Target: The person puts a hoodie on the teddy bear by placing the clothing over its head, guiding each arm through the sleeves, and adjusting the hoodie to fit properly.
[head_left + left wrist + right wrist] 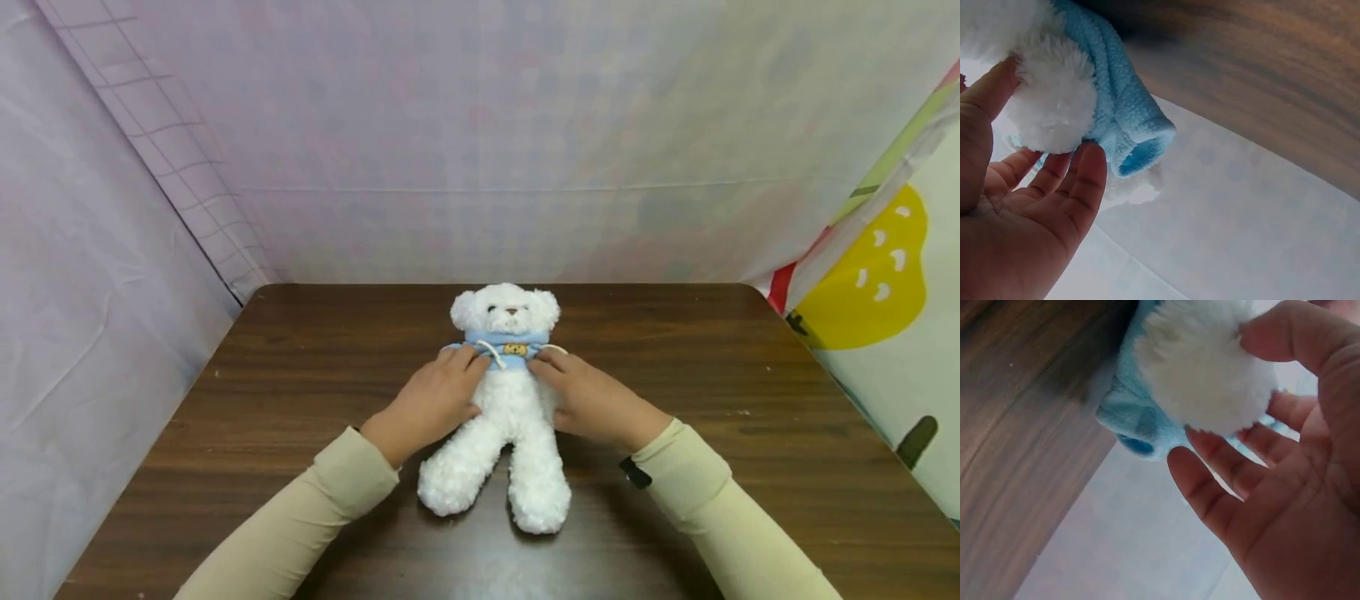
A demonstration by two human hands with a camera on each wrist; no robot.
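Note:
A white plush teddy bear (512, 404) lies on its back on the table, its head toward the far edge and its legs spread toward me. It wears a light blue hoodie (513, 362) with white drawstrings and a small yellow bear patch. My left hand (431, 402) holds the bear at one side, and my right hand (596, 402) holds the other. In the left wrist view, thumb and fingers are around a fluffy white paw (1054, 100) beside a blue sleeve. The right wrist view shows the other paw (1207, 375) between thumb and fingers.
The dark wood-grain table (315, 358) extends on both sides of the bear. A pale curtain (480, 150) hangs behind its far edge, with more cloth at the left. At the right hangs a printed cloth (870, 292) with a yellow fruit shape.

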